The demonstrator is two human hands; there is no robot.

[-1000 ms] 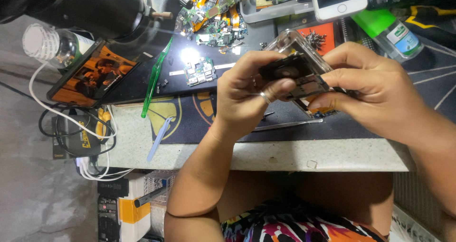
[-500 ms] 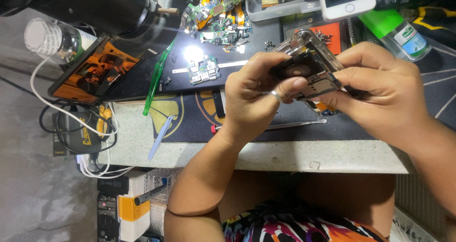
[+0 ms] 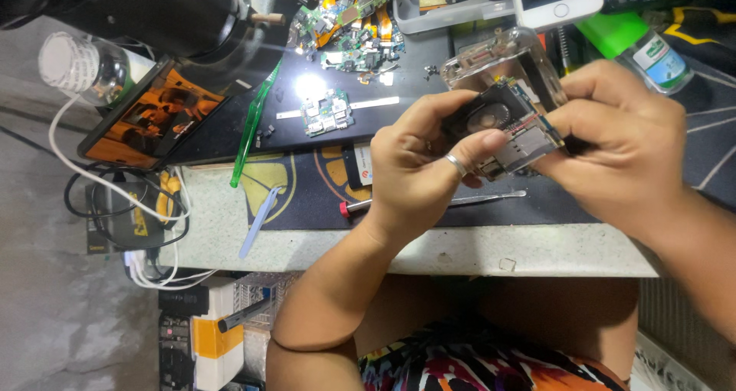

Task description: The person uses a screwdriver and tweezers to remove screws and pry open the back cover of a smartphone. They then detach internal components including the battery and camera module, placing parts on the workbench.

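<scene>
Both your left hand (image 3: 418, 165) and right hand (image 3: 621, 149) pinch the opened phone chassis (image 3: 510, 126) above the bench (image 3: 460, 249), near the tweezers (image 3: 491, 199).

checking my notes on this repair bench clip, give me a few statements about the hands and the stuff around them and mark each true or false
1. Both hands hold the opened phone: the left hand and the right hand grip the phone together. True.
2. The left hand wears a ring. True.
3. The green tweezers are pinched in the right hand. False: they lie on the mat to the left, untouched.
4. A plastic bottle lies at the far left. True.
5. The red-handled screwdriver stands upright in a cup. False: it lies flat on the mat below the left hand.
</scene>
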